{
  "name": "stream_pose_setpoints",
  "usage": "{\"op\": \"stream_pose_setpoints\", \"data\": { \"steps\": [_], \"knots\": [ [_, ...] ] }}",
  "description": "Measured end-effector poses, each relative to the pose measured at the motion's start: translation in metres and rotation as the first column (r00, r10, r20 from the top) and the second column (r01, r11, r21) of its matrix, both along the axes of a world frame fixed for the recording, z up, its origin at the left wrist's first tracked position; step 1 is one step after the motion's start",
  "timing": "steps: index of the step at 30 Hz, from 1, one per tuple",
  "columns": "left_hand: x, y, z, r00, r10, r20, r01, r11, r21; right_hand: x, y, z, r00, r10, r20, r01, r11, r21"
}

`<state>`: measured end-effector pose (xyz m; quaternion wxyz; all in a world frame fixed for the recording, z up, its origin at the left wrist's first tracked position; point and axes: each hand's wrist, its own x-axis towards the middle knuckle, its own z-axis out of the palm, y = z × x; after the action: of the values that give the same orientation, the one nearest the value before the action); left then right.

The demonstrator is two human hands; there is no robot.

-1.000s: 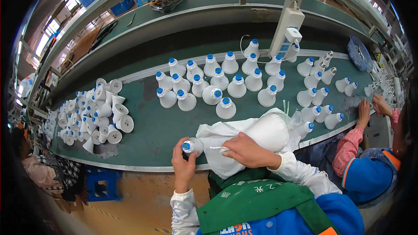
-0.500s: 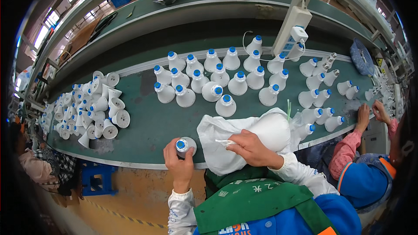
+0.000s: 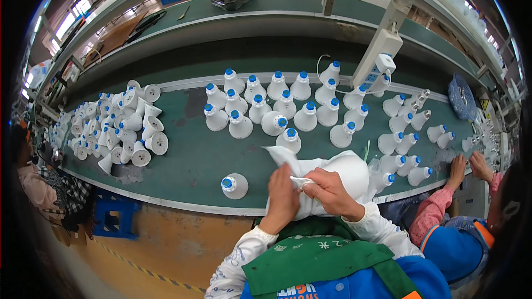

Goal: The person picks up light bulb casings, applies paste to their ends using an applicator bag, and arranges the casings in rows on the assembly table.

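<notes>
A white cloth bag (image 3: 338, 174) lies bunched at the near edge of the green table (image 3: 194, 155). My left hand (image 3: 282, 191) grips its left side. My right hand (image 3: 330, 191) pinches the bag's folded edge next to it. Just left of my left hand a white cone-shaped housing with a blue cap (image 3: 234, 185) stands alone on the table, untouched. Several more blue-capped white housings (image 3: 282, 108) stand upright in rows further back.
A heap of white housings without caps (image 3: 119, 130) lies at the left. More capped housings (image 3: 407, 138) stand at the right, where another person's hands (image 3: 468, 166) rest on the table edge. A white power strip (image 3: 377, 63) hangs above. A blue stool (image 3: 113, 213) stands below the table.
My left hand has set the blue-capped housing down on the table and moved right onto the bag. My right hand has stayed on the bag.
</notes>
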<state>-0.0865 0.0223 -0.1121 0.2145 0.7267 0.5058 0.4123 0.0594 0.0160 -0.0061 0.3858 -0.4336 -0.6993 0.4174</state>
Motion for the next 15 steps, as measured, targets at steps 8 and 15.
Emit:
{"op": "stream_pose_setpoints", "data": {
  "steps": [8, 15],
  "knots": [
    [0.008, 0.003, 0.027, 0.937, -0.263, -0.231, 0.268, 0.963, -0.010, 0.009, 0.002, 0.006, 0.986, -0.015, -0.165, -0.003, 0.994, -0.110],
    [-0.068, -0.045, 0.025, 0.993, -0.074, -0.091, 0.085, 0.989, 0.121, -0.021, 0.024, -0.021, 0.997, 0.071, 0.002, -0.070, 0.983, -0.168]
  ]
}}
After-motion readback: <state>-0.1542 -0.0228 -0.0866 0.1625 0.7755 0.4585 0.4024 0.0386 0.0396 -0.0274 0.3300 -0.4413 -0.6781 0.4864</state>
